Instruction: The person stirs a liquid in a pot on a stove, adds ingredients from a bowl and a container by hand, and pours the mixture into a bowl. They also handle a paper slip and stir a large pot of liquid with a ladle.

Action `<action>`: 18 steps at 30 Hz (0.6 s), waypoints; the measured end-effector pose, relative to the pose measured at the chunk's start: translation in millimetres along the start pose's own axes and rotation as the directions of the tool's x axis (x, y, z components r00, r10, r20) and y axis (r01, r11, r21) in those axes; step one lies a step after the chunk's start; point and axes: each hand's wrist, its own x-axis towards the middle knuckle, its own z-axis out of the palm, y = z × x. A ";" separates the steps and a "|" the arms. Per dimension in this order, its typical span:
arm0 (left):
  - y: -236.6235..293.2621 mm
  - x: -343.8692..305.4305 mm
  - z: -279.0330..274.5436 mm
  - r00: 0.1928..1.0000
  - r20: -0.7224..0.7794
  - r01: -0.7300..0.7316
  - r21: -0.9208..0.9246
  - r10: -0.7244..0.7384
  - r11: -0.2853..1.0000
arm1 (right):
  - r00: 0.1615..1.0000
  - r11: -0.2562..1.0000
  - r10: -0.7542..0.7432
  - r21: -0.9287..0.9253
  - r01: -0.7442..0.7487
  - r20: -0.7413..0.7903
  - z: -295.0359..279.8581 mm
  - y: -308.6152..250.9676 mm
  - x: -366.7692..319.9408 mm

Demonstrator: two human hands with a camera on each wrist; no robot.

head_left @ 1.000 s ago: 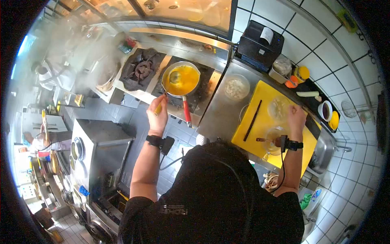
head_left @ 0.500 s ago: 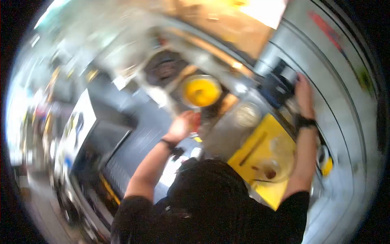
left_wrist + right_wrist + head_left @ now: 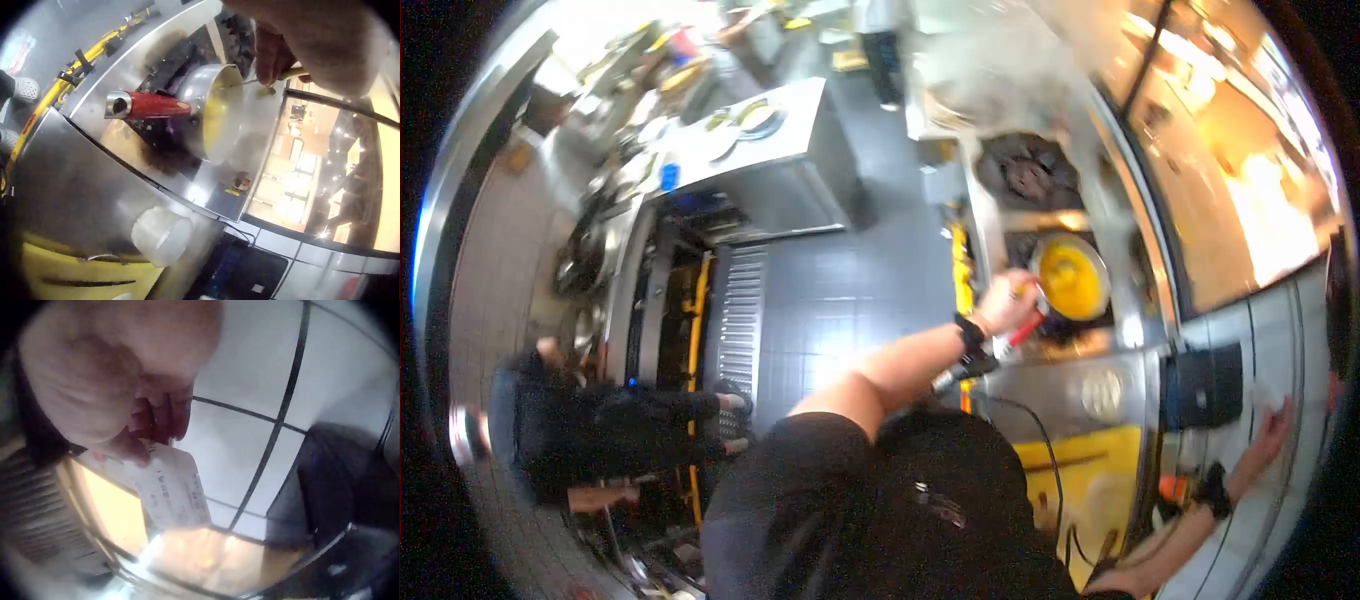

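My left hand (image 3: 1008, 302) grips the yellowish handle of a ladle (image 3: 290, 73), which reaches into a metal saucepan (image 3: 195, 109). Yellow liquid (image 3: 1072, 282) fills the saucepan, which sits on a burner with its red handle (image 3: 156, 106) sticking out. Far to the right, my right hand (image 3: 1272, 435) is raised by the tiled wall. Between its thumb and fingers it pinches a printed paper slip (image 3: 172, 487), seen in the right wrist view. A black receipt printer (image 3: 1203, 388) stands close to that hand.
A second burner (image 3: 1028, 175) lies beyond the saucepan. On the steel counter stand a white-filled tub (image 3: 1102, 391) and a yellow cutting board (image 3: 1120, 450). Another person (image 3: 600, 420) in dark clothes is at the left, and a steel cabinet (image 3: 785, 190) stands across the aisle.
The head view has swung round to the left. My right hand went from above the cutting board to the printer, then away with the paper slip. My left hand stays by the saucepan.
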 end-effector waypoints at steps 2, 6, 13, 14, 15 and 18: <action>-6.4 -4.1 -1.0 0.967 0.115 0.234 -0.051 -0.227 0.971 | 0.998 0.998 -0.044 -0.046 0.041 -0.055 -9.6 -50.3 -36.3; -5.6 7.1 -2.6 0.960 0.127 0.253 -0.026 -0.248 0.967 | 0.982 0.937 0.171 0.320 -0.139 -0.075 -18.2 -99.6 -117.1; 7.7 -4.7 0.3 0.912 0.368 -0.246 0.139 0.181 0.959 | 0.937 0.881 0.348 0.348 -0.322 -0.014 -30.3 -139.3 -196.6; 12.6 -4.8 -2.4 0.840 0.503 -0.292 0.101 0.204 0.951 | 0.938 0.878 0.346 0.355 -0.322 -0.005 -29.5 -142.1 -203.1; 13.8 -3.8 -2.5 0.837 0.505 -0.297 0.097 0.210 0.950 | 0.940 0.875 0.342 0.363 -0.320 0.004 -28.3 -140.6 -208.1; 13.4 1.7 -9.7 0.588 0.785 -0.452 0.119 0.195 0.884 | 0.913 0.836 0.409 0.403 -0.373 -0.002 -25.3 -149.1 -222.3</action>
